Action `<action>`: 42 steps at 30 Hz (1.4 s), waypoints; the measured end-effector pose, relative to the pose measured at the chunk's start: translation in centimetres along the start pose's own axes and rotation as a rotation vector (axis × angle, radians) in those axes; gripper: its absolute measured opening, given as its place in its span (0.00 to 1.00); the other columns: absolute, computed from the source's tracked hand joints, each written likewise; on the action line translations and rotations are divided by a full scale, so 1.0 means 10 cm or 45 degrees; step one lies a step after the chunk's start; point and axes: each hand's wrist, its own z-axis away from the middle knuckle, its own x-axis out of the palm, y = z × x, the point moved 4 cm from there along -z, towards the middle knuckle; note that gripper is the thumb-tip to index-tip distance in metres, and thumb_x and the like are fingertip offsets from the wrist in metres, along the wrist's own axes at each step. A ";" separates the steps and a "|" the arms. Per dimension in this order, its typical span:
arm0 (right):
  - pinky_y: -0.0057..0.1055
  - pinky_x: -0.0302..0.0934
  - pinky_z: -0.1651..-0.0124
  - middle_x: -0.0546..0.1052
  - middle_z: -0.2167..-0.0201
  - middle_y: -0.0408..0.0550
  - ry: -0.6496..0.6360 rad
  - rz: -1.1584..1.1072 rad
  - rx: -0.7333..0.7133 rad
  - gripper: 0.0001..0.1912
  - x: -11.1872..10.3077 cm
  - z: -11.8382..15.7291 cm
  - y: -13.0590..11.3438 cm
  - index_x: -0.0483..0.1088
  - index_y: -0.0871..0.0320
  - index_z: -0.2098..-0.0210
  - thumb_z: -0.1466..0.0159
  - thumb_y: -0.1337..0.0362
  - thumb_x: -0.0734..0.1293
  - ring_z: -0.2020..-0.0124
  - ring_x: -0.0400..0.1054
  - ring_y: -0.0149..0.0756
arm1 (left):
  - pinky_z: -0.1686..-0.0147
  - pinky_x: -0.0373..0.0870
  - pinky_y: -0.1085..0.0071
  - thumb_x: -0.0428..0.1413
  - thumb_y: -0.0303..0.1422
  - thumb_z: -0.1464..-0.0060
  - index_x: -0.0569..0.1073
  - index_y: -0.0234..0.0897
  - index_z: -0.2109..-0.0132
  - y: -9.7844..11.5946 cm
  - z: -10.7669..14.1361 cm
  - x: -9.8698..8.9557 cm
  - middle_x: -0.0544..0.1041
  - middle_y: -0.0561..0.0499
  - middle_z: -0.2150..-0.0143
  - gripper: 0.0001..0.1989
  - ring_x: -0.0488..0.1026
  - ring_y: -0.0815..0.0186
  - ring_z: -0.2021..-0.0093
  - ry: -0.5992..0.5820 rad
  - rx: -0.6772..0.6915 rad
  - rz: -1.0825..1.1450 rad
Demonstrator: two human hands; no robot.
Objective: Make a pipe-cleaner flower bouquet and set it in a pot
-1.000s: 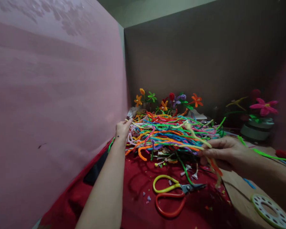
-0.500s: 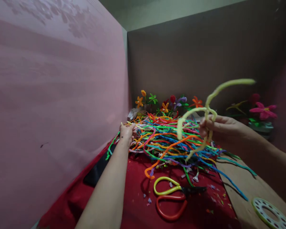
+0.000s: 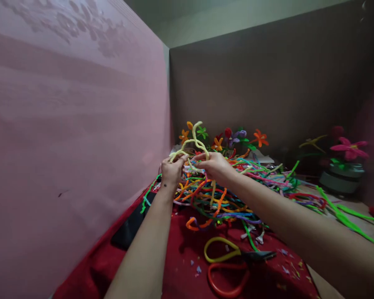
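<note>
Pale yellow fuzzy stems [image 3: 190, 143] loop up above both hands. My right hand [image 3: 213, 166] is closed on them, fingers pointing left. Close beside it, my left hand [image 3: 173, 168] pinches the pale yellow stems near their left end. Under and behind the hands spreads a tangled pile of coloured fuzzy stems [image 3: 227, 203] in orange, blue, green, pink and other colours. Scissors [image 3: 222, 251] with one yellow and one red handle lie on the red cloth [image 3: 180, 274] in front of the pile.
Fuzzy flowers [image 3: 218, 144] stand behind the pile. A glass jar [image 3: 342, 178] with a pink flower [image 3: 349, 148] is at the right. A dark flat object [image 3: 127, 228] lies beside my left forearm. A pink wall [image 3: 81, 145] rises at the left. Small scraps dot the cloth.
My right hand has moved left with the pale yellow stems, up to my left hand. Several stems of the pile now lie farther right, by the jar.
</note>
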 end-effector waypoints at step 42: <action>0.20 0.30 0.87 0.48 0.90 0.30 0.175 -0.340 0.296 0.12 -1.15 0.97 0.08 0.61 0.59 0.78 0.52 0.67 0.71 0.89 0.36 0.18 | 0.46 0.55 0.57 0.59 0.36 0.54 0.59 0.38 0.43 -0.06 0.56 0.71 0.66 0.44 0.47 0.31 0.59 0.55 0.46 -0.642 0.717 -0.939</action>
